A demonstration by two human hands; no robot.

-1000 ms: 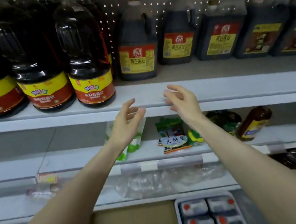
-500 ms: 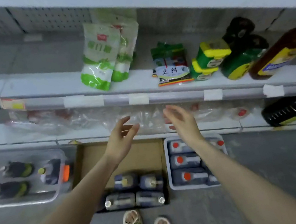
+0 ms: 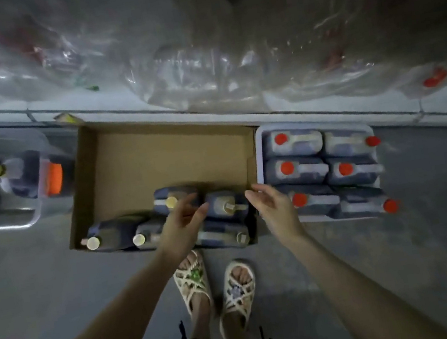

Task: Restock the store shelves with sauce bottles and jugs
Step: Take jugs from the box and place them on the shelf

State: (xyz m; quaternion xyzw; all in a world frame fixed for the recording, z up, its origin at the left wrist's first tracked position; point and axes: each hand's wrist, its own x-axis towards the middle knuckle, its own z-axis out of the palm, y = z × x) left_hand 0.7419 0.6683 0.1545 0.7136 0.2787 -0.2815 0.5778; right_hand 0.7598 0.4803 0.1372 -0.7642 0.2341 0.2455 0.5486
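An open cardboard box (image 3: 155, 153) lies on the floor below me. Several dark jugs with cream caps (image 3: 224, 207) stand along its near side. My left hand (image 3: 183, 225) hovers open over these jugs, fingers straight, holding nothing. My right hand (image 3: 274, 208) hangs open over the box's right edge, also empty. Right of the box, a white tray (image 3: 258, 140) holds several dark jugs with red caps (image 3: 298, 169).
A clear plastic bin (image 3: 28, 220) with dark bottles and an orange latch sits at the left. Crumpled clear plastic wrap (image 3: 200, 64) fills the bottom shelf above the box. My sandalled feet (image 3: 214, 285) stand on the grey floor just before the box.
My view has tipped from the upper shelves down to the floor. Both hands have dropped from the shelf edge to just above the jugs in the box, still empty.
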